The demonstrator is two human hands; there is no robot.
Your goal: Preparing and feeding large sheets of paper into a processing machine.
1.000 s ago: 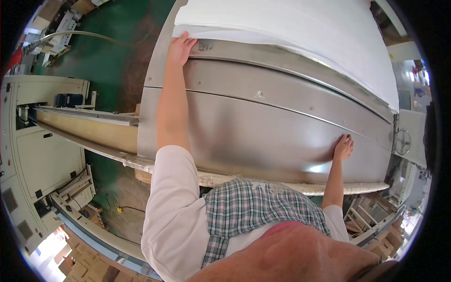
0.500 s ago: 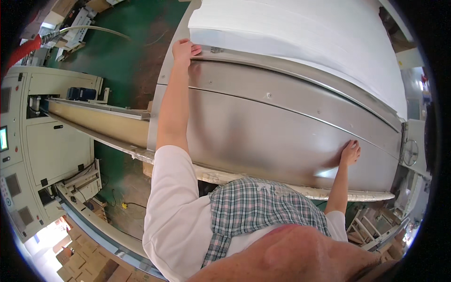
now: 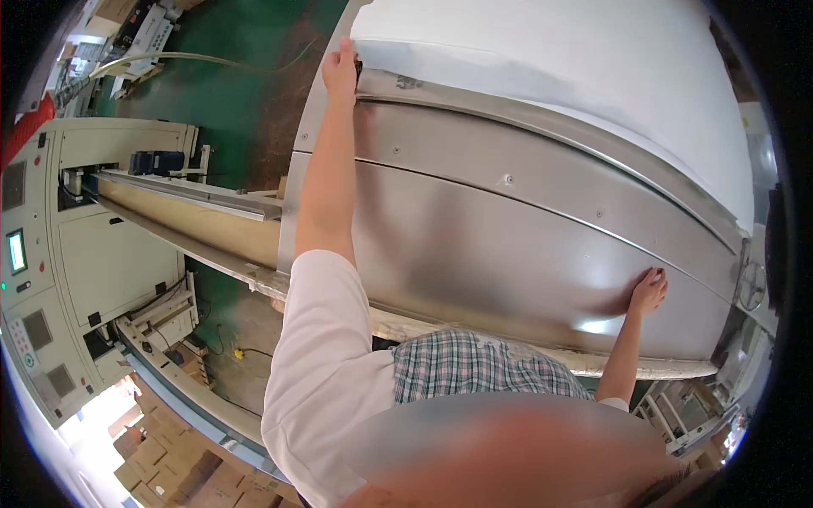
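Note:
A wide brushed-metal panel [image 3: 474, 229] with screws and a seam spans the space before me. Behind its raised metal strip [image 3: 525, 118] lies broad white sheet material [image 3: 559, 59], its layers too indistinct to tell apart. My left hand [image 3: 340, 74] is at the left end of the strip, beside the sheet's near left corner. One finger points away from me; the others are partly hidden, and no held object shows. My right hand [image 3: 649, 293] rests on the panel's right part, its fingers loosely bent and nothing visible in them.
A pale machine cabinet [image 3: 118, 245] with a small screen stands at the left, joined to a long rail [image 3: 186, 207]. A handwheel [image 3: 750, 285] sits at the right end. Cardboard boxes [image 3: 169, 449] are stacked at the lower left. The floor [image 3: 229, 93] is green.
My left hand has moved farther forward from the strip's end, along the white material's left edge. My right hand stays on the panel. The whole view has shifted slightly.

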